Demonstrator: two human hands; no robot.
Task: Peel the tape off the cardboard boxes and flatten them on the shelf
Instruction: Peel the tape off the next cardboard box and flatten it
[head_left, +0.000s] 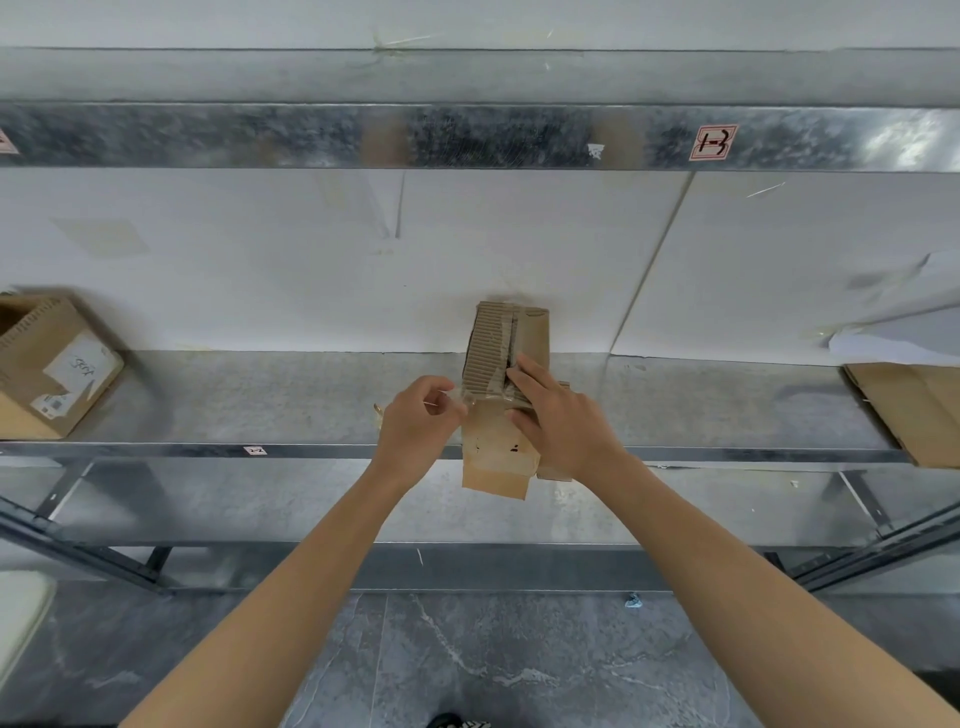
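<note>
1. L hand (421, 422) pinches clear tape (457, 396), stretched leftward from box (496, 457).
2. R hand (558, 415), on box's right side, seems to clamp it, thumb vs fingers.
3. Box overhangs shelf (260, 402) edge, long axis pointing away from person; R hand nearer.

A red-bordered label (712, 142) on the front of the upper shelf beam (467, 137) reads "1-3" in dark handwriting. A small label (254, 450) on the lower shelf edge (156, 449) is too small to read. The white sticker (78, 366) on the cardboard box (31, 384) at the left bears an illegible scrawl
</note>
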